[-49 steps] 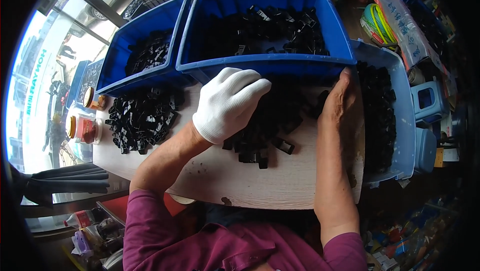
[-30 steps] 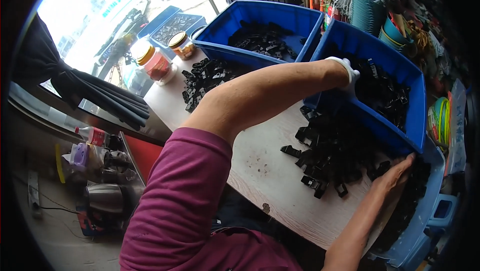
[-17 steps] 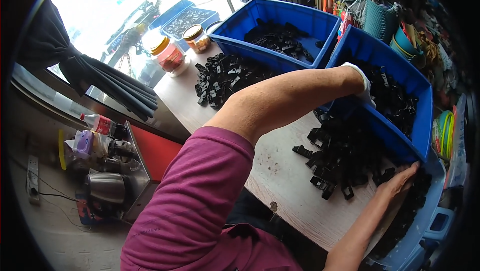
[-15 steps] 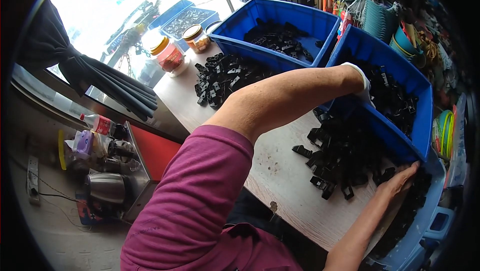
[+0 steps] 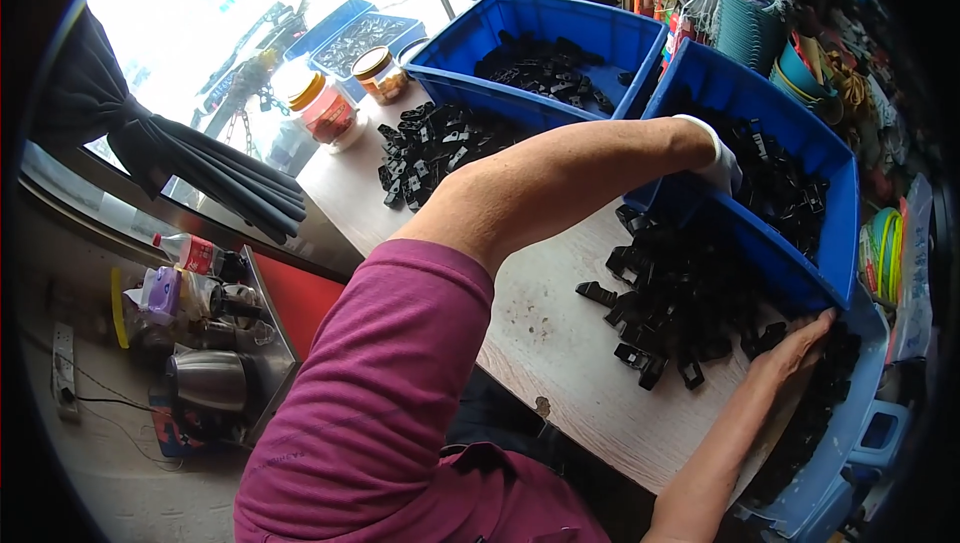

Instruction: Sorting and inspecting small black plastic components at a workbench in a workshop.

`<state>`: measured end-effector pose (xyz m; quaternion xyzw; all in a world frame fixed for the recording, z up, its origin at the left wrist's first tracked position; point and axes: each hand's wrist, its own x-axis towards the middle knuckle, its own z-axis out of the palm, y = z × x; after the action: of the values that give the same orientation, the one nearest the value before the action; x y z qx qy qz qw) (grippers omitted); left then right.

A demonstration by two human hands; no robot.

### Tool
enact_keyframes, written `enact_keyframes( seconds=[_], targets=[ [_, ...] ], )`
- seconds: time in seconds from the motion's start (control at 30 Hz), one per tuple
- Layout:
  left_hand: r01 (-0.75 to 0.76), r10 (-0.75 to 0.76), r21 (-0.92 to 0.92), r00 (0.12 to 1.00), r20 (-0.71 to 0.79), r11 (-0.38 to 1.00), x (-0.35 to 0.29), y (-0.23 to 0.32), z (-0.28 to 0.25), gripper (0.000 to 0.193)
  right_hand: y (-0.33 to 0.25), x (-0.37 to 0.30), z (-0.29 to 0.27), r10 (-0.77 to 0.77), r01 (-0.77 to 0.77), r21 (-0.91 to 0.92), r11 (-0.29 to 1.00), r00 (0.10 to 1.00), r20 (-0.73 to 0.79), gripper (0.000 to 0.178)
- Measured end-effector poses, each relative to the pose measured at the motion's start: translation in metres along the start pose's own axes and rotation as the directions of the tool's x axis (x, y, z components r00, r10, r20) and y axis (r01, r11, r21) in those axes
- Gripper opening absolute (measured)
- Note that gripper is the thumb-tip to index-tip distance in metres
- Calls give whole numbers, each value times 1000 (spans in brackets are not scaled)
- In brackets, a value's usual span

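Note:
A deep blue plastic bin (image 5: 775, 233) at the right holds many small black plastic clip-like parts (image 5: 790, 183). My left arm, in a purple sleeve, stretches across the table to it. My left hand (image 5: 722, 161), in a white glove, is at the bin's near side; its fingers are hidden. Bare and low, my right hand (image 5: 795, 345) grips the bin's near lower corner, with the fingertips at its bottom edge. Just left of that hand, a loose heap of the same black parts (image 5: 675, 293) lies on the pale wooden table (image 5: 545, 313).
Another blue bin (image 5: 600, 108) with black parts stands at the back, beside a second heap (image 5: 440, 148). Two lidded jars (image 5: 325, 113) stand near the window. A light-blue crate (image 5: 855, 393) with black parts is at the right. A kettle (image 5: 210, 380) sits at the left.
The whole view has shifted slightly, with things sitting a little further left and up. Both hands keep their places at the bin.

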<state>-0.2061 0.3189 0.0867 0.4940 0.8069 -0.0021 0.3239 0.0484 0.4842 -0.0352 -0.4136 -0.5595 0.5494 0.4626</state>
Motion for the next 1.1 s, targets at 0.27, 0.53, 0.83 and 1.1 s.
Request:
enact_keyframes(
  seconds=[0.27,0.53,0.83,1.1],
  targets=[
    [-15,18,-170,1000,13,985,-9,2,-3,58,-2,-1,0,16,-16,-27,1000,1000,12,69],
    [-24,30,-80,997,70,997,1,18,-13,65,-2,-2,1,-8,8,-33,999,1000,24,69],
    [-43,42,-309,999,-8,950,-20,32,-12,55,-11,-11,-2,6,-6,-45,999,1000,5,72],
    [-68,73,-96,996,53,993,7,21,-9,71,-11,-10,2,24,-24,-62,998,1000,-11,70]
  ],
)
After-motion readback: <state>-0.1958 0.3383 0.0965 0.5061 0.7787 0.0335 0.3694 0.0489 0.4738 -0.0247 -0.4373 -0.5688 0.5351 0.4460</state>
